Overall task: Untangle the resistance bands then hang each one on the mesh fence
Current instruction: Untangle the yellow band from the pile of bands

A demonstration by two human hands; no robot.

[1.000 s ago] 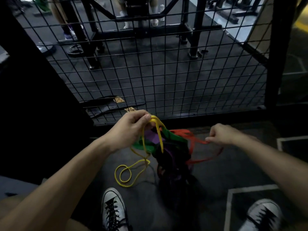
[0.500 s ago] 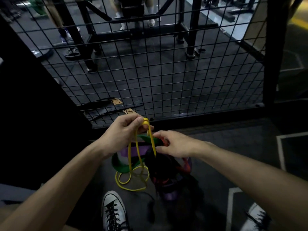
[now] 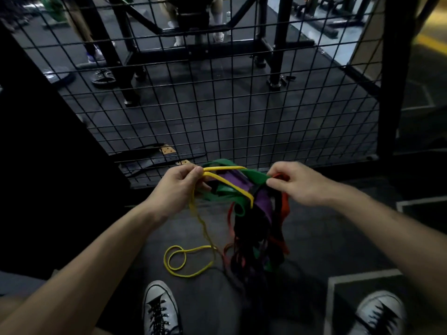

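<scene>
The left hand pinches the yellow band, whose loose end coils on the floor. The right hand grips the green band, perhaps the red too, holding the tangled resistance bands before the mesh fence.

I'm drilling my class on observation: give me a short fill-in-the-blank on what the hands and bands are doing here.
1. The left hand grips the ___ band.
2. The right hand pinches the ___ band.
3. The yellow band's free end lies coiled on the ___.
4. The number of bands hanging on the fence is ___.

Missing words: yellow; green; floor; zero
</scene>
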